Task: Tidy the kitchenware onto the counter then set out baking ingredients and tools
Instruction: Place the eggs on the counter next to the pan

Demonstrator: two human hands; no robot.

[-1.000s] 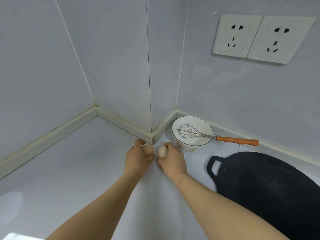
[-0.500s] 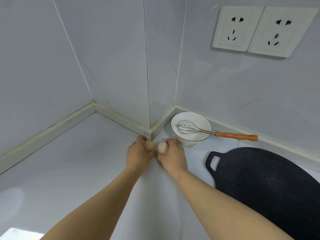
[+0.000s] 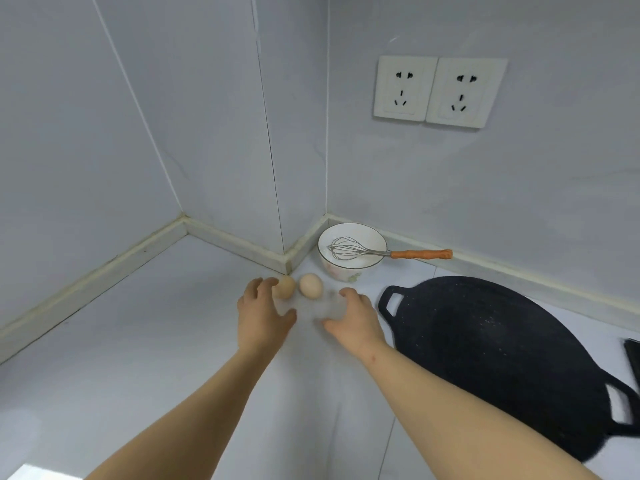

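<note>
Two pale brown eggs lie side by side on the white counter (image 3: 138,341) near the wall corner: the left egg (image 3: 286,286) and the right egg (image 3: 310,285). My left hand (image 3: 264,315) hovers just behind the left egg, fingers loosely spread, holding nothing. My right hand (image 3: 356,318) sits to the right of the right egg, blurred, fingers relaxed and apart from it. A white bowl (image 3: 349,268) stands behind the eggs with a wire whisk (image 3: 349,251) lying in it, its orange handle (image 3: 420,254) sticking out to the right.
A black flat griddle pan (image 3: 502,348) with loop handles lies on the counter at the right. A dark object (image 3: 633,358) shows at the right edge. Two wall sockets (image 3: 438,91) sit above. Walls close the counter at the back and left.
Both hands have let go of the eggs and drawn back toward me; the eggs now lie on the counter by the corner. The camera tilted down slightly.
</note>
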